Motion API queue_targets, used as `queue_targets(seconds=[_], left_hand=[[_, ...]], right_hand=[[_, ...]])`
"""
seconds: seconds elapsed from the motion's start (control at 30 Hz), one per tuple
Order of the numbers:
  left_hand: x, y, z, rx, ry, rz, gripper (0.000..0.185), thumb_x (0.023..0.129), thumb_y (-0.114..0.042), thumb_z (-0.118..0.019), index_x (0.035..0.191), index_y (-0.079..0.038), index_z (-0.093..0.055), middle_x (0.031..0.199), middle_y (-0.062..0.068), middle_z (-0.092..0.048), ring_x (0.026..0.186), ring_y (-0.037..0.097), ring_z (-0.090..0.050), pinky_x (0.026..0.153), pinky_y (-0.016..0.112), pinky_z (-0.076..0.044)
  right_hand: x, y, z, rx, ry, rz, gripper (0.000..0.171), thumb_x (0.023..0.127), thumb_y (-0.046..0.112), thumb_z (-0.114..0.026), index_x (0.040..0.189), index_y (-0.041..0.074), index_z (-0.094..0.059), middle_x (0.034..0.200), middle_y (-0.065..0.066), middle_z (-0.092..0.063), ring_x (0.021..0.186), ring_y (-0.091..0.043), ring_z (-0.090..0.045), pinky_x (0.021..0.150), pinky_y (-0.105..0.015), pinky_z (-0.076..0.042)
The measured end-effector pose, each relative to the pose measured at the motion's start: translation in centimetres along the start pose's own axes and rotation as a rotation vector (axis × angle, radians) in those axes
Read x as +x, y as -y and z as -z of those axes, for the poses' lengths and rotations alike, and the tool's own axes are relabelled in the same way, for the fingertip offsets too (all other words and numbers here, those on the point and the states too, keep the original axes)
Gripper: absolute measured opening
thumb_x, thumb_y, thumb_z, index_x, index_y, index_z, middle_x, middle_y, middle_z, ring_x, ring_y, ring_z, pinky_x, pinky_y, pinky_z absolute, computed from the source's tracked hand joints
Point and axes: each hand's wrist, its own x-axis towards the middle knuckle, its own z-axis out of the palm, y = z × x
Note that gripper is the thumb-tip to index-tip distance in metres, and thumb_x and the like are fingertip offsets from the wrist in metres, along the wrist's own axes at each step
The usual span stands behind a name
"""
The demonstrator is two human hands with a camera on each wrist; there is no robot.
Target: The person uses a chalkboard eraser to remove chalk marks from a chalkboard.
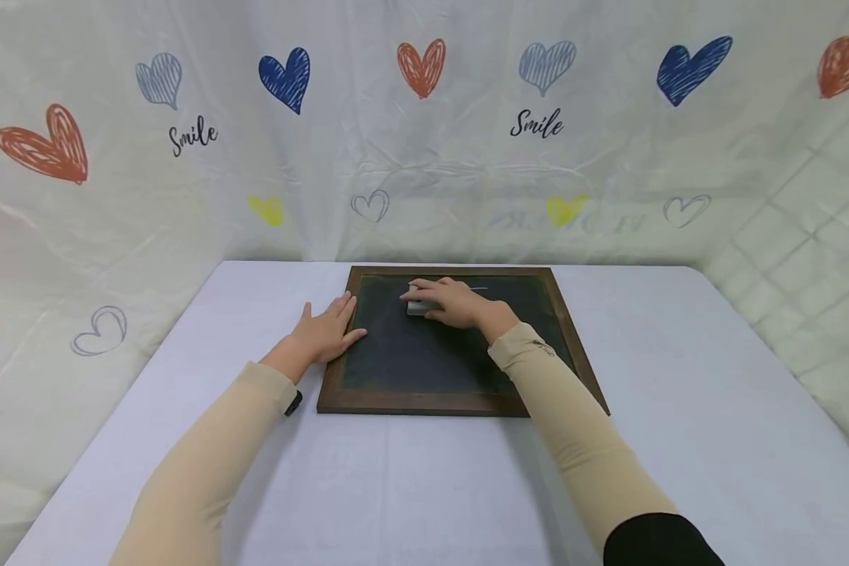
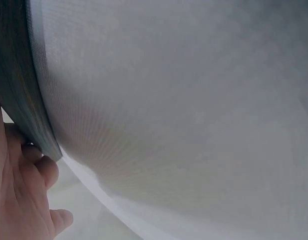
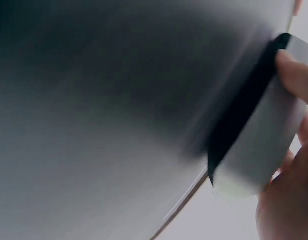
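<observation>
Wood-framed chalkboard (image 1: pixel 460 369) flat on the table (image 1: pixel 679 409), toward the far edge, dark slate facing up. Right hand (image 1: pixel 447 301) over the upper middle of the slate, fingers curled round a small grey eraser (image 1: pixel 417 307) and pressing it onto the surface. In the right wrist view, eraser (image 3: pixel 258 145) seen close: pale grey block with a black pad underneath, pad against the dark board (image 3: pixel 94 125), fingertips (image 3: pixel 296 77) wrapped over its top edge; picture blurred. Short faint chalk line (image 1: pixel 478 289) just right of the hand, near the top of the slate. Left hand (image 1: pixel 323 332) flat and relaxed, fingers straight, lying on the left frame of the chalkboard with the palm partly on the table. In the left wrist view, fingers (image 2: pixel 24 195) against the dark frame edge (image 2: pixel 19 90), white table cover (image 2: pixel 183 115) beside it. Both arms in beige sleeves. Behind the table, a white backdrop (image 1: pixel 424 157) with coloured hearts and the word "Smile" printed 2 times.
</observation>
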Motion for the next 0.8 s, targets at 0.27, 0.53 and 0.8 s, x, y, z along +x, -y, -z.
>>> queue_targets(seconds=[0.27,0.53,0.8], left_hand=[[0.0,-0.2,0.2,-0.012,0.002,-0.013,0.078,0.11,-0.051,-0.036,0.164,-0.001,-0.01,0.171,0.016,-0.006,0.156,0.032,-0.015,0.118,0.069,-0.007],[0.0,0.2,0.1,-0.011,-0.007,-0.012,0.079,0.11,-0.051,-0.037,0.164,-0.001,-0.01,0.171,0.016,-0.007,0.155,0.033,-0.015,0.118,0.07,-0.007],[0.0,0.3,0.0,-0.005,-0.005,-0.014,0.078,0.11,-0.051,-0.037,0.164,0.0,-0.011,0.171,0.017,-0.007,0.155,0.033,-0.015,0.117,0.07,-0.007]], right_hand=[[-3.0,-1.9,0.1,-0.088,0.021,-0.08,0.059,0.111,0.021,-0.049,0.165,0.022,-0.025,0.169,-0.01,-0.018,0.138,-0.042,-0.033,0.107,-0.06,-0.032],[-7.3,-5.6,1.3,-0.056,0.027,-0.15,0.054,0.111,0.015,-0.047,0.162,0.016,-0.03,0.167,-0.018,-0.018,0.137,-0.048,-0.032,0.105,-0.066,-0.029],[-8.9,-7.2,1.5,-0.037,-0.005,-0.186,0.051,0.11,0.013,-0.049,0.159,0.015,-0.034,0.165,-0.02,-0.02,0.136,-0.051,-0.033,0.104,-0.069,-0.028]])
